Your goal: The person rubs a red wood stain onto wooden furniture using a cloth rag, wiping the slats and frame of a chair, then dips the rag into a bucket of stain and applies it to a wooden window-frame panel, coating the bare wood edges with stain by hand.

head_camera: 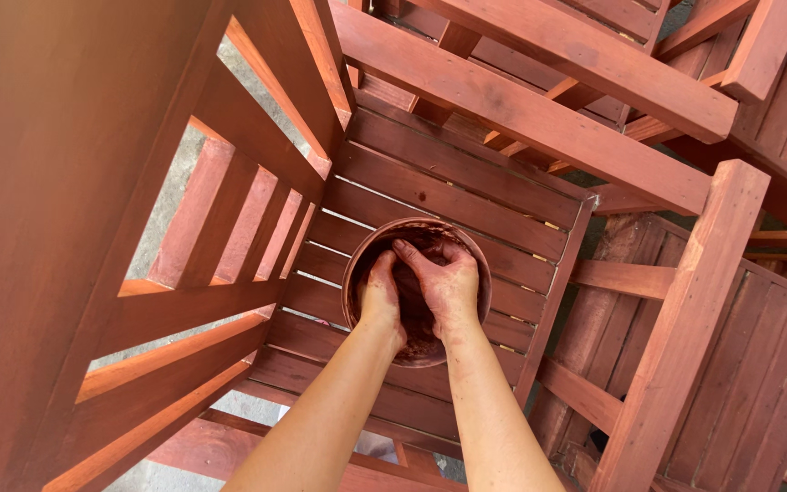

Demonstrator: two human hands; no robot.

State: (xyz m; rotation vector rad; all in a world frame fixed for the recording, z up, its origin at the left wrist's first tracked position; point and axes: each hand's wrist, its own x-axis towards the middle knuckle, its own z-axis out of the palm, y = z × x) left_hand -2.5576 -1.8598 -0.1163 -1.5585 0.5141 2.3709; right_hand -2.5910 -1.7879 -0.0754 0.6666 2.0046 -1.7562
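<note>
Left hand (381, 293) fingertips buried in bowl (354, 266) – contents unclear; right hand (448, 284) covers bowl middle.

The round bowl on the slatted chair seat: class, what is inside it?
Inside the bowl are both stained hands, left hand and right hand, pressed into dark reddish-brown material. They cover the bowl's bottom.

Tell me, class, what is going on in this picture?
A person has both hands inside a round bowl that sits on the slatted seat of a red-brown wooden chair. The left hand and right hand are smeared with the same red-brown stain and are pressed together around something dark in the bowl; what it is cannot be told. More stained chairs stand close by on the right.
</note>
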